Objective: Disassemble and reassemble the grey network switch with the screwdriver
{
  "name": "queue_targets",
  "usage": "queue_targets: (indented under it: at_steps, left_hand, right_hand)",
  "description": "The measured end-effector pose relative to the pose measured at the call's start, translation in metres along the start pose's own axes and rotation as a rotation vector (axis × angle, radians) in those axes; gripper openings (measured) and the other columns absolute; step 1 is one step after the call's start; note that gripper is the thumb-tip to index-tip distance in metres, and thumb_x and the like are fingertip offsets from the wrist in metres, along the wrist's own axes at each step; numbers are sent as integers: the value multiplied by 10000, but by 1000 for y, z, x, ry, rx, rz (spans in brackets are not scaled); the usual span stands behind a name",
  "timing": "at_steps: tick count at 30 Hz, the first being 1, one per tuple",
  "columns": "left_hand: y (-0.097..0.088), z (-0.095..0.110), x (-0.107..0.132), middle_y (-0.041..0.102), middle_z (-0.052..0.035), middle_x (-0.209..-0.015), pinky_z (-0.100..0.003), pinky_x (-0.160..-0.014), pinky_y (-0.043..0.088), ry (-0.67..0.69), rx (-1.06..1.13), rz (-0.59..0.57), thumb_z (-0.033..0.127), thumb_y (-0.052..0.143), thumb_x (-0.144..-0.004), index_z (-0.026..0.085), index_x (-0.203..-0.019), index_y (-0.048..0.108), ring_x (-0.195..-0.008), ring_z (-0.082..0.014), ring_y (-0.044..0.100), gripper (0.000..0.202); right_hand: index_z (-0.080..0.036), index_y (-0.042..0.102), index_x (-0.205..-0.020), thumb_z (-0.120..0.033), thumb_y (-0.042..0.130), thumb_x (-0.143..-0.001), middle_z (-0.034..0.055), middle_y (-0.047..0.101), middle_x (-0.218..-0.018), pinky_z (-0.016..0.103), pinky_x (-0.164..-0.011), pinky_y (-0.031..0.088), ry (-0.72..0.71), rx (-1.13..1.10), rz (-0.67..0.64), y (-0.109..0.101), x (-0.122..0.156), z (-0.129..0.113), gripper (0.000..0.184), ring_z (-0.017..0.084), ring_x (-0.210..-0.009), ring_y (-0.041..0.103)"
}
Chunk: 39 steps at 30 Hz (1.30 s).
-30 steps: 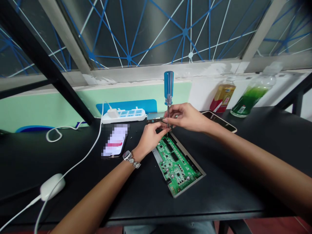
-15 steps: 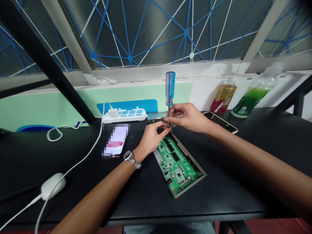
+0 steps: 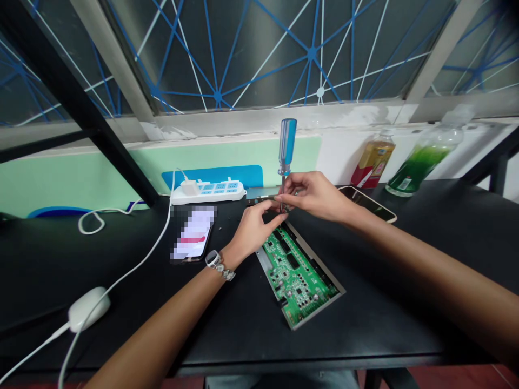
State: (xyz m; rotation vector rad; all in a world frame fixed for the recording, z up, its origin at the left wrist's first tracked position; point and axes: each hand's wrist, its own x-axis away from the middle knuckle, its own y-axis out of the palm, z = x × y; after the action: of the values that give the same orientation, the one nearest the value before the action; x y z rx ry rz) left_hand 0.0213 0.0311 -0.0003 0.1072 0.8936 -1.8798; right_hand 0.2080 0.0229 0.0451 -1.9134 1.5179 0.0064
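Observation:
My right hand point(image 3: 312, 195) pinches the shaft of a screwdriver point(image 3: 287, 143) with a clear and blue handle. The screwdriver stands nearly upright, handle up, leaning slightly right. Thumb and forefinger of my left hand point(image 3: 256, 226) close around the lower end of the shaft; whether a small part is also between them is hidden. Below the fingertips lies a green circuit board point(image 3: 300, 275) in a shallow metal tray, set slantwise on the black table. My hands cover the far end of the board and the screwdriver's tip.
Left of the board lies a lit phone point(image 3: 194, 232). Behind it is a white power strip point(image 3: 211, 190) with a cable. A second phone point(image 3: 368, 202) lies beyond my right forearm, near a drink bottle point(image 3: 373, 159) and a green-filled bottle point(image 3: 421, 156). A white adapter point(image 3: 89, 309) sits left.
The screwdriver has shifted slightly right and tilts a little more that way. Its lower shaft no longer shows below my left fingertips. Both hands stay almost in place.

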Motion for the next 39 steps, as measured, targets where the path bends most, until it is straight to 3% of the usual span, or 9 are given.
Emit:
queue_targets:
  at_steps: [15, 21, 25, 31, 36, 39]
  left_hand:
    - [-1, 2, -1, 761, -61, -985, -367, -872, 532, -12, 10, 3, 210, 621, -910, 172, -969, 720, -921, -204, 697, 121]
    - [1, 0, -1, 746, -66, -873, -344, -765, 552, -40, 68, 37, 248, 652, -889, 146, -920, 706, -817, -194, 692, 119]
    - [1, 0, -1, 757, -68, -944, -360, -829, 553, -22, 97, -19, 227, 616, -911, 163, -972, 717, -886, -199, 706, 135]
    - [4, -2, -1, 754, -77, -900, -358, -793, 568, -43, 110, 52, 217, 673, -868, 140, -957, 706, -842, -203, 706, 123]
    - [3, -1, -1, 761, -85, -987, -373, -877, 560, -21, 141, -42, 207, 619, -909, 154, -1000, 719, -943, -210, 716, 145]
    - [3, -1, -1, 758, -89, -962, -381, -873, 566, -29, 124, 14, 222, 672, -874, 139, -990, 708, -916, -214, 716, 146]
  right_hand:
    - [-169, 651, -835, -316, 685, -830, 43, 690, -781, 323, -662, 518, -24, 19, -13, 2, 0, 0, 151, 184, -718, 653]
    - [-174, 621, -819, -307, 722, -787, 35, 668, -761, 310, -620, 500, -13, 16, 47, 3, 0, -1, 170, 178, -697, 630]
    - [-175, 629, -817, -291, 687, -816, 38, 670, -777, 309, -637, 501, -33, 12, 16, 3, 0, -1, 129, 179, -721, 632]
    - [-181, 618, -826, -315, 727, -781, 33, 664, -766, 310, -626, 500, -25, 3, 55, 5, 0, 1, 179, 181, -709, 627]
    - [-175, 620, -776, -328, 700, -811, 30, 660, -724, 304, -613, 490, -21, -11, 59, 5, 0, 2, 176, 168, -666, 618]
    - [-170, 629, -814, -342, 734, -783, 34, 670, -740, 303, -599, 490, -19, 9, 97, 5, -1, 1, 204, 172, -667, 621]
